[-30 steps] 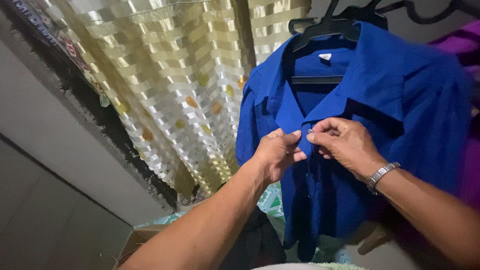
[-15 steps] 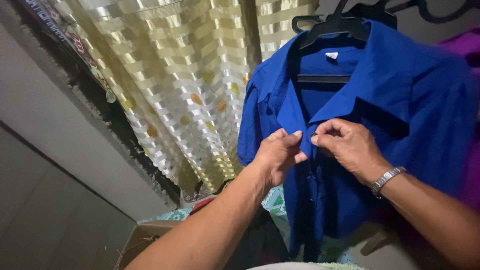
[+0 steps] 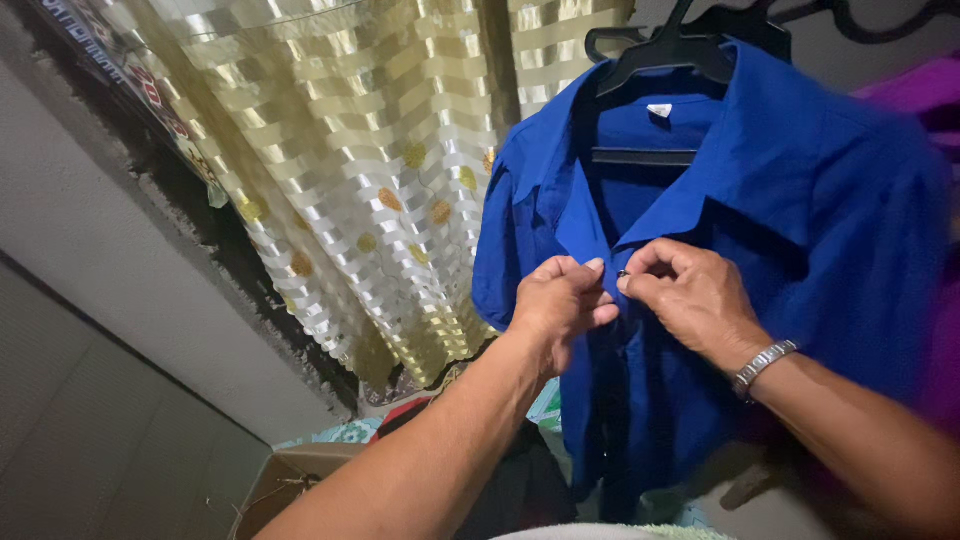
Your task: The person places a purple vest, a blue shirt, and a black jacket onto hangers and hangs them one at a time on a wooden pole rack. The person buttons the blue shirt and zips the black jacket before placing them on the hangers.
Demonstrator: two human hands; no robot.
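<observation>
A royal-blue shirt (image 3: 800,230) of smooth woven cloth hangs on a black plastic hanger (image 3: 670,50), whose straight crossbar shows inside the open collar just below a small white neck label (image 3: 659,110). The collar is pointed and folded down; the cloth falls in soft folds toward the bottom edge of the view.

Both hands meet at the shirt's front placket, just under the collar points. The left hand (image 3: 562,300) is curled narrow, fingers and thumb pinched on the left edge of the placket. The right hand (image 3: 690,295) is likewise closed tight, its thumb and forefinger pinching the opposite edge of cloth, with a small dark button (image 3: 623,273) showing at their tips. The two hands nearly touch, knuckles facing each other. A metal link watch band (image 3: 763,365) circles the right wrist.

Left of the shirt hangs a sheer curtain (image 3: 340,180) striped in shiny gold and white bands, dotted with round gold spots, gathered into vertical pleats. Beyond it a rough dark ledge runs along a pale grey wall (image 3: 100,250). At the shirt's right edge purple fabric (image 3: 925,95) shows, blurred. Below the forearms sits a brown cardboard box (image 3: 285,480), and a strip of pale green towelling (image 3: 620,532) lies at the bottom edge.
</observation>
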